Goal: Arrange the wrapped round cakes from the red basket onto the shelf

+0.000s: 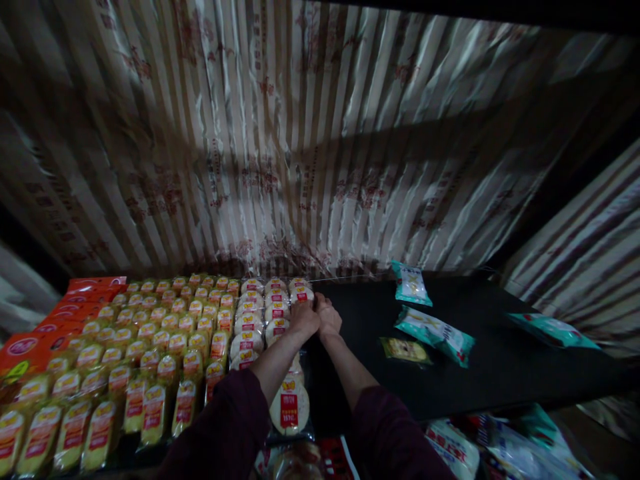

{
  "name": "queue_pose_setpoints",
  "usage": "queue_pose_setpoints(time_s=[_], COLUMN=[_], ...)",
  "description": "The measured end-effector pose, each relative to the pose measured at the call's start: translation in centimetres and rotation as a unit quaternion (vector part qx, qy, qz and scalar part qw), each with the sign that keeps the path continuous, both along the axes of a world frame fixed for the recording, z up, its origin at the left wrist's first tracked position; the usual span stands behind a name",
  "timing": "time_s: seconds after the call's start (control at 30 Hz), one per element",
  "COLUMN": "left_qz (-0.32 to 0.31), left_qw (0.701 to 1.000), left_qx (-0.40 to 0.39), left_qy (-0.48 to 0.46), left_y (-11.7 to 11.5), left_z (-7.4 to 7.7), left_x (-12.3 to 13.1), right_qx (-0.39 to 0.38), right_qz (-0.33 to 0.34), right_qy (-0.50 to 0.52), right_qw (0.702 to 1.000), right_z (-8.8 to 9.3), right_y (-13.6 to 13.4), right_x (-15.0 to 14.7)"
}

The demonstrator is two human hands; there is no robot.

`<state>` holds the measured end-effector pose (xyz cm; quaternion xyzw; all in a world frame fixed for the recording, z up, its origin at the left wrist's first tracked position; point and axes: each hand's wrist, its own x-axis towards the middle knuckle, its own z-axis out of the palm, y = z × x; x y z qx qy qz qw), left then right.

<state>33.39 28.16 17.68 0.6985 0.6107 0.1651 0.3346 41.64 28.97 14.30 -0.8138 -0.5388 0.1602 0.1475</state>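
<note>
Pale round cakes in clear wrappers with red labels (291, 407) stand in columns at the middle of the black shelf. My left hand (304, 319) is closed at the far end of the rightmost column, its fingers against a wrapped round cake (301, 291). Right beside it, my right hand (328, 316) has its fingers curled together at the column's right edge. Anything inside the right hand's fingers is hidden. My forearms cover part of this column.
Rows of yellow wrapped cakes (155, 407) fill the left side, beside orange packets (23, 353). Teal-and-white packets (436, 335) and one yellow packet (405, 350) lie on the black shelf (480, 380) to the right. Striped sheeting (320, 160) hangs behind. More bags (515, 450) sit below.
</note>
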Motion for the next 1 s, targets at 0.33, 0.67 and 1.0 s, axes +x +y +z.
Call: queue_pose_setpoints(time_s=[0.33,0.67,1.0], left_qz=[-0.002,-0.021,-0.037], left_qw=[0.999,0.998,0.997], left_qx=[-0.002,0.037,0.061], left_qy=[0.045,0.046,-0.033], left_y=[0.3,-0.8,-4.4], left_z=[-0.4,0.2,1.4], left_x=[0.4,0.5,-0.4], right_qx=[-0.009,0.071,0.131], right_qz=[0.053,0.023,0.020], right_qy=[-0.013,0.036,0.079], right_qw=[0.998,0.997,0.988], right_z=[-0.5,-1.4,-2.3], right_y=[-0.3,-1.4,-2.5], right_x=[-0.3,0.9,1.2])
